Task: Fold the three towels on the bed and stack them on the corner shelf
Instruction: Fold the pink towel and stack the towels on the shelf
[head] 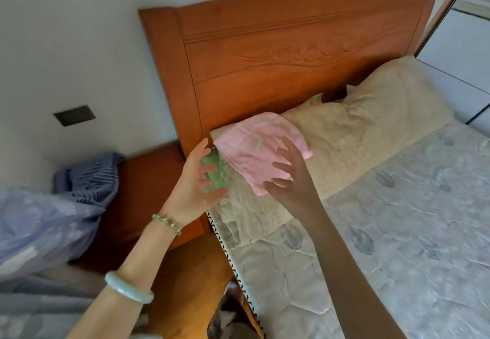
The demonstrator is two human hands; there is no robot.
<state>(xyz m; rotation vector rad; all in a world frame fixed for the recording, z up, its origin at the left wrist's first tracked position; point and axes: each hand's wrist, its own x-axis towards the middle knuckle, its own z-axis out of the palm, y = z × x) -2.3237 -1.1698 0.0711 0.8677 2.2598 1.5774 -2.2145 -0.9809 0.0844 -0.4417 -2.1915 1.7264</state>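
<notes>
Fingers [285, 150] splayed and empty, left hand [193, 179] and right hand [294, 177] flank the diagonally lying pink towel [254, 150].

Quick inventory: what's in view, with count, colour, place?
Pink towel: 1, pink, on the pillow.
Green towel: 1, green, left of pink towel, partly hidden.
Pillow: 1, cream, head of bed.
Mattress: 1, grey leaf print, right.
Headboard: 1, orange wood, top.
Bedside cabinet: 1, brown, left of bed.
Striped cloth: 1, blue, by cabinet.
Left hand: 1, fingers spread, by green towel.
Right hand: 1, fingers spread, over pink towel.
</notes>
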